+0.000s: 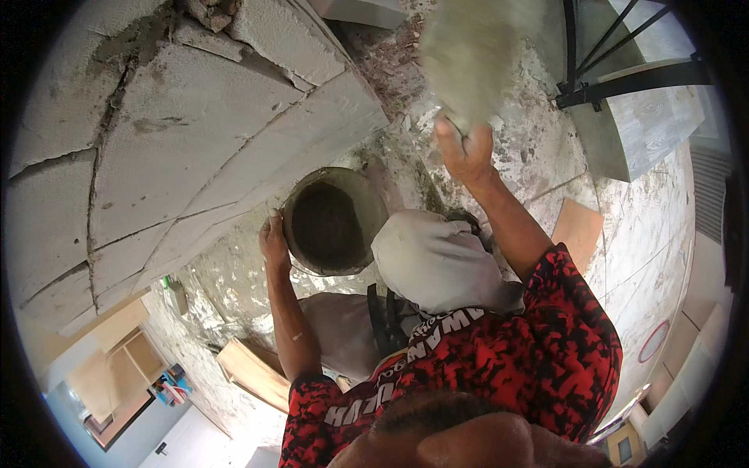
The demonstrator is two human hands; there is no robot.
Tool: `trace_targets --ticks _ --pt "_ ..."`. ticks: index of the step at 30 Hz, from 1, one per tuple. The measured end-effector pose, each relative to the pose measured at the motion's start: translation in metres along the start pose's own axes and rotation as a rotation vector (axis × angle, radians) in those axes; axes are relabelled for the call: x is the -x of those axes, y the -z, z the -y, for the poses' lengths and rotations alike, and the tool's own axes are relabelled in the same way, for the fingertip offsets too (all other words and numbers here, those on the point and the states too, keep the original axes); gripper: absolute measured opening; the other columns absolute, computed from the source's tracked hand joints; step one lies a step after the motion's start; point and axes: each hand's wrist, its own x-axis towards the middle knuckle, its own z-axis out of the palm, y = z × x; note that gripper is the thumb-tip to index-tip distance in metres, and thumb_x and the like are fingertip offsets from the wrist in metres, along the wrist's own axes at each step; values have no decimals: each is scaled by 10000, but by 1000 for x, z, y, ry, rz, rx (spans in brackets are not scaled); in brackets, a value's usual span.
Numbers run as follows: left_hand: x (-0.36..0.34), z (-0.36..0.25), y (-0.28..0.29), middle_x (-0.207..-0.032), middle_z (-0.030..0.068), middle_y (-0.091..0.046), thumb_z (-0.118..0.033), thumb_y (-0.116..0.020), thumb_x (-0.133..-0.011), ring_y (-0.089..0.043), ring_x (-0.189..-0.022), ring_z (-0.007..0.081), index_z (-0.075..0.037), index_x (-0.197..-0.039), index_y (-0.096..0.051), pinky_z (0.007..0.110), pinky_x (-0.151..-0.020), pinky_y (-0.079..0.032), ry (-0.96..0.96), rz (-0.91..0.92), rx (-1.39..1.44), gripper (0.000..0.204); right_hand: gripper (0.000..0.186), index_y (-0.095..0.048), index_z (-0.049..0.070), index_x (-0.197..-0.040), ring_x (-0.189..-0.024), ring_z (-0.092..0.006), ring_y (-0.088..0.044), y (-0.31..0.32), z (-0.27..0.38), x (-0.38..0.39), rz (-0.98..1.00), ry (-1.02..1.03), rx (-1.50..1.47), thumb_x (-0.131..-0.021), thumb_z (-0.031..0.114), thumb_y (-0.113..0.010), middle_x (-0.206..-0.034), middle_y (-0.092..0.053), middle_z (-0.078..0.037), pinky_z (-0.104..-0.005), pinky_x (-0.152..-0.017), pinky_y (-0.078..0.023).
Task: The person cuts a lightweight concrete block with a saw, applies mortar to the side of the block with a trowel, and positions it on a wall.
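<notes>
The fingers of my left hand are wrapped round the left side of a round grey bucket, with dark grey material inside it, low beside a block wall. Up and to the right, my right hand grips the lower end of a large grey-beige thing, smeared by motion, perhaps a sack or pouring powder; I cannot make out which. My knee in pale trousers lies just right of the bucket.
A cracked white block wall fills the left. Black metal bars and a grey slab stand at upper right. A small board lies on the stained floor. Wooden planks lie behind me at lower left.
</notes>
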Motion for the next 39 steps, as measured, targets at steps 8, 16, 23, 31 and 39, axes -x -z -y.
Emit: trace_targets --ticks 8,16,23,31,39 --pt "1 4 2 -941 80 -641 -416 -420 -976 -583 -820 160 42 -1088 -608 294 -770 -466 -52 -89 -93 508 440 -498 15 -1169 -893 -328 -625 -13 21 2 -8 -224 -116 -894 353 -559 -930 -629 -215 -379 -781 -485" --pt "0 -1 3 -889 56 -633 -414 -430 -974 -564 -773 132 22 -1051 -628 273 -713 -459 28 -119 -87 485 397 -506 25 -1100 -817 -313 -654 -36 -32 4 173 -255 159 -861 324 -610 -892 -636 -194 -361 -702 -502" --pt "0 -7 -3 -936 83 -640 -374 -406 -987 -582 -816 160 41 -1043 -609 298 -744 -464 -21 -43 61 466 431 -513 -6 -1094 -816 -230 -636 -34 -36 1 -17 -63 -154 -861 343 -614 -886 -624 -190 -357 -702 -487" --pt "1 -17 -10 -848 37 -646 -353 -438 -982 -580 -743 101 15 -970 -631 246 -676 -473 1 -82 83 416 474 -502 -19 -1122 -930 -334 -627 -28 -27 -6 -95 -113 -242 -867 369 -600 -940 -621 -238 -390 -768 -483" --pt "1 -4 6 -1002 92 -644 -365 -386 -990 -598 -869 158 52 -1100 -596 290 -769 -478 -4 -50 -35 480 548 -496 -33 -1164 -964 -328 -617 -8 -4 -20 -15 -232 -195 -858 412 -591 -1017 -608 -262 -410 -833 -479"
